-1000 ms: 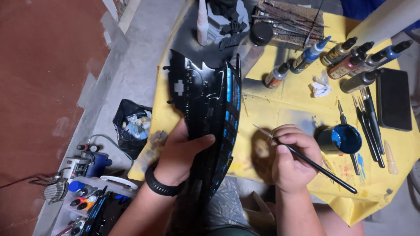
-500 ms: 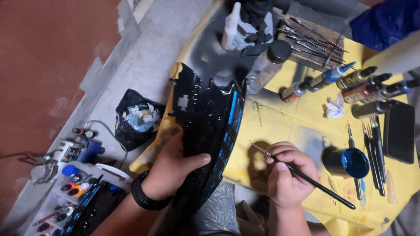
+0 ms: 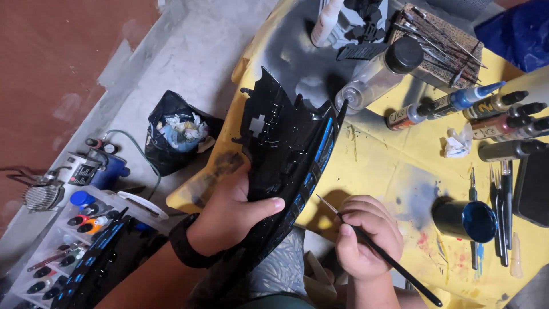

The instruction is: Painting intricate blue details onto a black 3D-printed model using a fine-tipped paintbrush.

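Note:
My left hand (image 3: 234, 214) grips a large glossy black plastic panel (image 3: 283, 143) with blue painted strips along its right edge, holding it upright on edge at the yellow table's (image 3: 389, 160) near side. My thumb lies across the panel's face. My right hand (image 3: 366, 237) holds a thin black paintbrush (image 3: 377, 249), its fine tip pointing up-left close to the panel's blue edge. A black band sits on my left wrist.
A blue cup (image 3: 464, 220) stands right of my right hand. Paint bottles (image 3: 497, 114), a clear bottle (image 3: 372, 74), brushes (image 3: 503, 212) and a crumpled tissue (image 3: 457, 143) lie on the table. On the floor: a black rubbish bag (image 3: 177, 134), a paint tray (image 3: 86, 229), a small compressor (image 3: 97, 166).
The view has shifted, so the table sits further right. My left thumb moved across the panel's face. My right hand with the brush came closer to the blue edge.

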